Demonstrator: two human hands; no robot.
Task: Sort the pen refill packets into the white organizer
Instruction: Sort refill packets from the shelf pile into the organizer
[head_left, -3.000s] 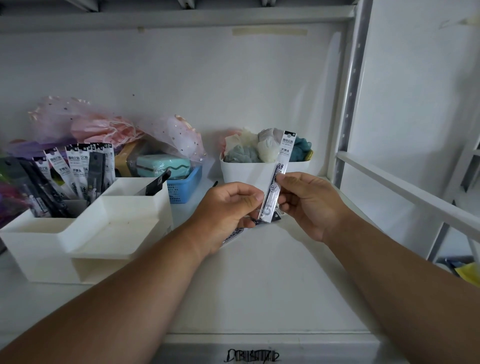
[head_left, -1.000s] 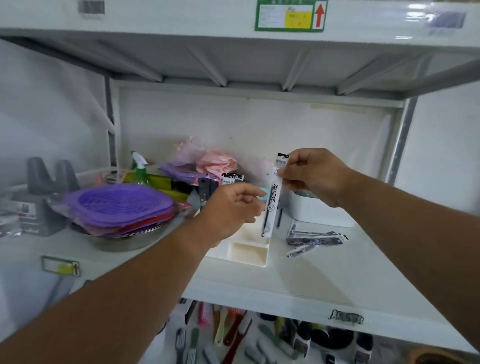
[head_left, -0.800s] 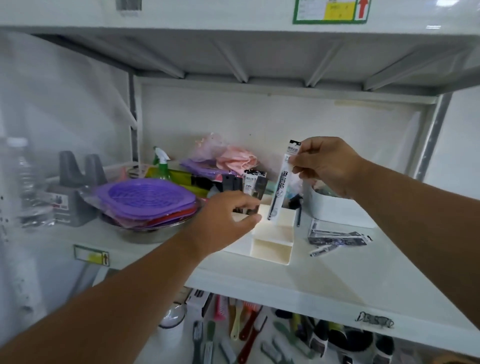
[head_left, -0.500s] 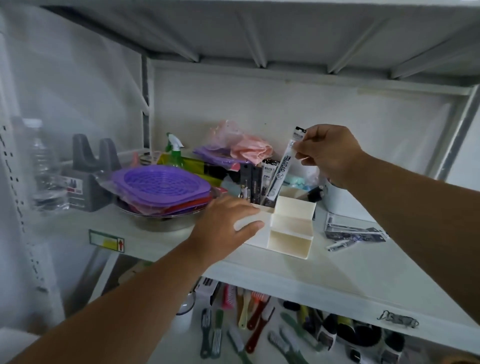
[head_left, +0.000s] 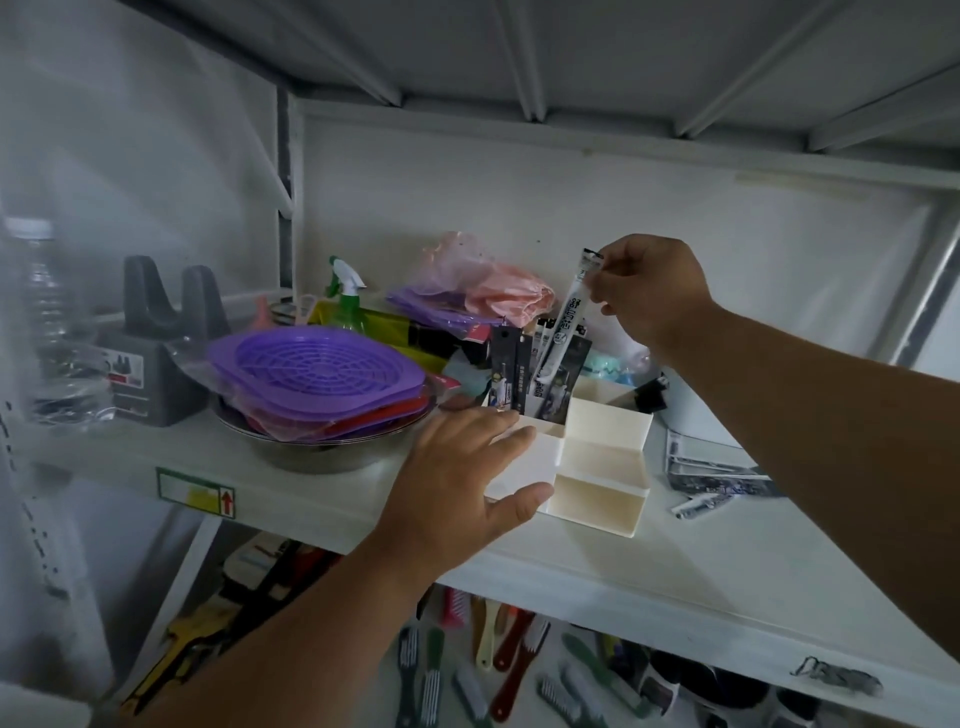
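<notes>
The white organizer (head_left: 597, 467) stands on the shelf in stepped tiers. Its tall rear left compartment holds several upright refill packets (head_left: 511, 371). My right hand (head_left: 649, 291) pinches the top of a long white refill packet (head_left: 566, 317), whose lower end dips into that compartment among the others. My left hand (head_left: 457, 483) rests against the organizer's left front corner with fingers spread and straight. More refill packets (head_left: 711, 475) lie flat on the shelf to the organizer's right.
A metal bowl with purple strainers (head_left: 311, 384) sits left of the organizer. Behind it are a green spray bottle (head_left: 345, 301), pink bags (head_left: 488, 291) and a white bin (head_left: 691, 415). A grey holder (head_left: 156, 343) stands far left. Brushes (head_left: 498, 670) lie on the shelf below.
My right hand has carried the white packet down and left, so its tip is now inside the rear compartment. My left hand has reached the organizer's corner and settled against it.
</notes>
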